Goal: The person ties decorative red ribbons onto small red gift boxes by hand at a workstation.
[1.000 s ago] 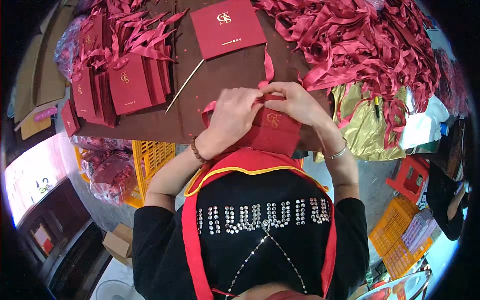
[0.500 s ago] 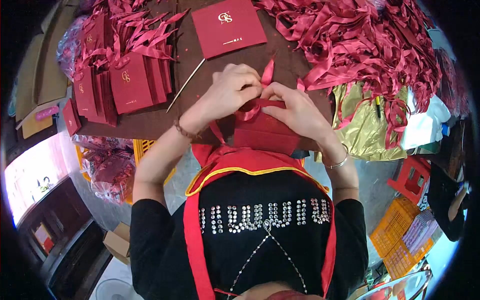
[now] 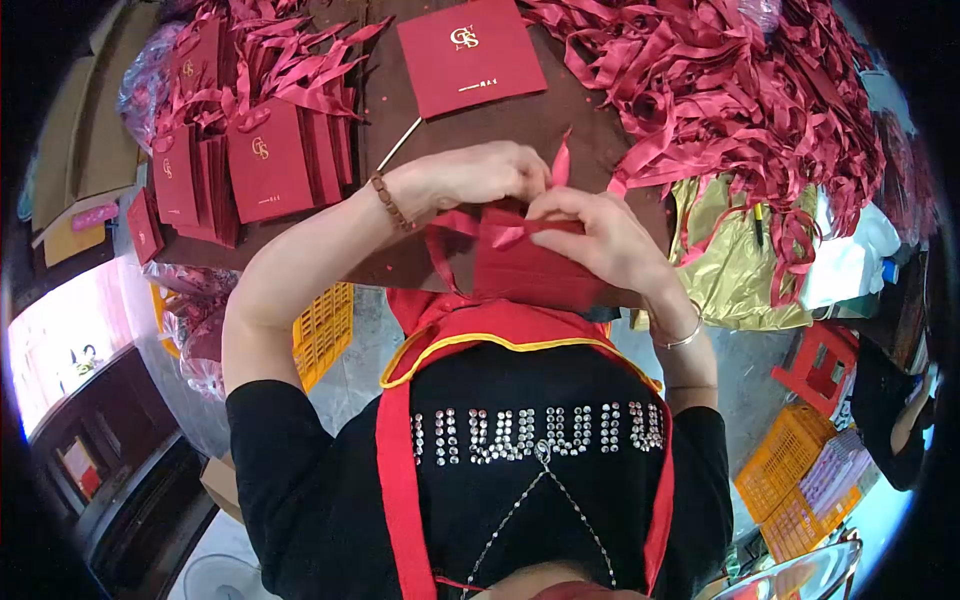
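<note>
A small dark red paper bag [image 3: 525, 270] stands at the near edge of the brown table [image 3: 480, 125], just in front of my chest. Both hands work a red ribbon [image 3: 520, 228] at the bag's top. My left hand [image 3: 480, 175] pinches the ribbon at the bag's top edge, its arm lying across from the left. My right hand [image 3: 590, 235] grips the ribbon and the bag's upper right edge. One ribbon end [image 3: 560, 160] sticks up between the two hands.
A flat red bag with a gold logo [image 3: 470, 55] lies at the table's far middle. Several finished bags with ribbons [image 3: 255, 120] are stacked at the left. A thin stick [image 3: 398, 145] lies beside them. A heap of loose red ribbons [image 3: 730, 90] fills the right. Yellow crates [image 3: 320, 325] stand below.
My left arm has swung up and across, with the elbow out to the left. Both hands have shifted slightly right on the bag's top, and the ribbon is pulled flatter across it.
</note>
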`<state>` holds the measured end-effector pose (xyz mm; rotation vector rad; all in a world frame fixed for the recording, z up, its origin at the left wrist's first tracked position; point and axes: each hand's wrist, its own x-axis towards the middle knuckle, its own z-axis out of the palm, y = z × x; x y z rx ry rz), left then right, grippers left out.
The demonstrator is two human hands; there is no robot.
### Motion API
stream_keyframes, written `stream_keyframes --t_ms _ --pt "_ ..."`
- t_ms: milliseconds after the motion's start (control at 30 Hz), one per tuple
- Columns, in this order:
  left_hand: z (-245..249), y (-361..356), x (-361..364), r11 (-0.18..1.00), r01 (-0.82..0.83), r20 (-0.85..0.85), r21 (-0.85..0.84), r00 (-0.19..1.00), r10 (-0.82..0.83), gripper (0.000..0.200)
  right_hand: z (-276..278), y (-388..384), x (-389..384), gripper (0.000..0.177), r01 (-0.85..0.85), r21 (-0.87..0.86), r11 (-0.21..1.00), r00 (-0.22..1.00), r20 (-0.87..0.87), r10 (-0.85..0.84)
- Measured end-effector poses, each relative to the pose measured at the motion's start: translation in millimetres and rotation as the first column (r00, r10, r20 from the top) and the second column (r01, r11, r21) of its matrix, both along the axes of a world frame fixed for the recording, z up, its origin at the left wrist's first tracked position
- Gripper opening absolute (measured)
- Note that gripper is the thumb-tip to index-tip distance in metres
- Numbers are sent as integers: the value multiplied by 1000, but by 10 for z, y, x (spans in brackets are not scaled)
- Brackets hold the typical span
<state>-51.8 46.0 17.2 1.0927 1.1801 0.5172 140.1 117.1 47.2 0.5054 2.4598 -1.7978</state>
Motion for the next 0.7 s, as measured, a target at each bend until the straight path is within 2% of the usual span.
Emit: stream_keyframes --t_ms 67,100,167,200,233,333,400,500,567,633,667,700 --pt "130 17 6 981 -193 -17 -29 981 193 19 31 -26 -36 21 -22 21 1000 1000 3 22" --pt "80 14 0 981 -194 -17 -29 981 193 19 47 -40 -58 21 -39 42 998 999 4 39" --pt "-58 5 -30 948 -307 52 83 951 304 19 52 -25 -82 21 -41 67 997 999 18 39" --pt "33 7 -56 924 -382 74 27 922 379 19 49 -15 -71 21 -23 63 998 1000 14 23" --pt "55 -6 -60 868 -497 25 -13 867 497 19 43 -15 -67 21 -6 56 998 1000 11 5" --pt "-111 -36 -157 831 -557 46 1 830 556 19 23 -3 -74 22 -7 30 1000 999 51 5" --pt "-161 -51 -169 731 -682 42 22 731 681 20 30 1 -80 23 -14 13 1000 999 38 14" --pt "-85 -84 -139 759 -649 83 48 760 645 20 43 6 -106 24 -23 -2 1000 999 32 23" --pt "-88 -138 -84 745 -667 111 -9 740 664 26 -9 -3 -112 24 -20 -3 1000 999 41 20" --pt "-24 -246 28 588 -802 106 -109 578 809 40 -155 -14 -92 24 99 195 976 986 -153 -70" --pt "-21 -354 21 677 -731 111 -88 668 736 52 -132 -3 -83 29 40 401 915 999 -29 -31" --pt "-94 -451 71 696 -717 30 -40 695 718 45 -168 -3 -71 29 49 401 915 999 -24 -43"
